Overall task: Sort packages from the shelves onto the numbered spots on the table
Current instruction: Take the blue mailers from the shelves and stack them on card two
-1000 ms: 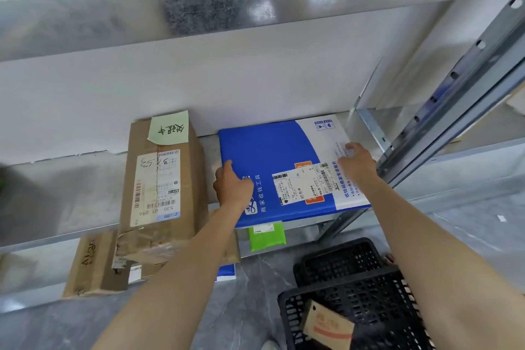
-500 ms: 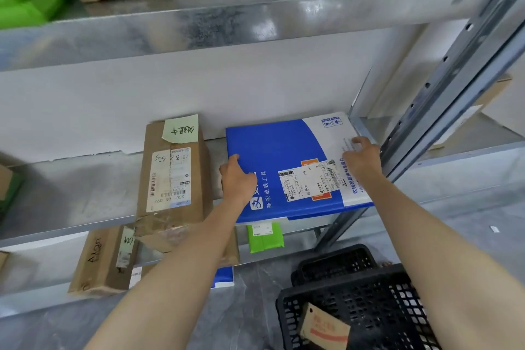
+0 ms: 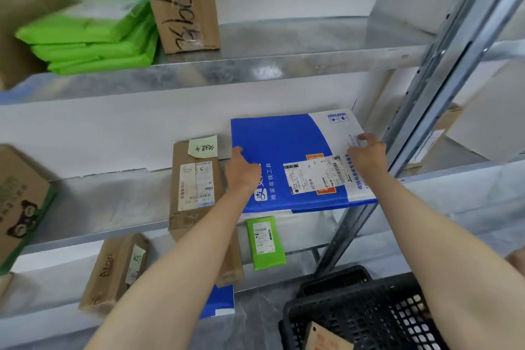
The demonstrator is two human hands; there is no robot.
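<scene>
Nearest: black basket (image 3: pixel 355 307), btm R. Next up: blue-white pkg (image 3: pixel 284 145) on mid shelf (image 3: pixel 113 207), front edge over the lip, gripped at L edge by L hand (image 3: pixel 244 170), at R edge by R hand (image 3: pixel 366 155), fingers curled on it. Prob. light, flat, semi-stiff, slick film; best held by both side edges. Farthest: green mailers (image 3: pixel 91 37), upper shelf (image 3: pixel 284 65).

The left hand (image 3: pixel 243 172) and right hand (image 3: pixel 368 156) grip the blue package (image 3: pixel 284 145).

View tilted up; upper shelf (image 3: pixel 284 37) now visible.
</scene>
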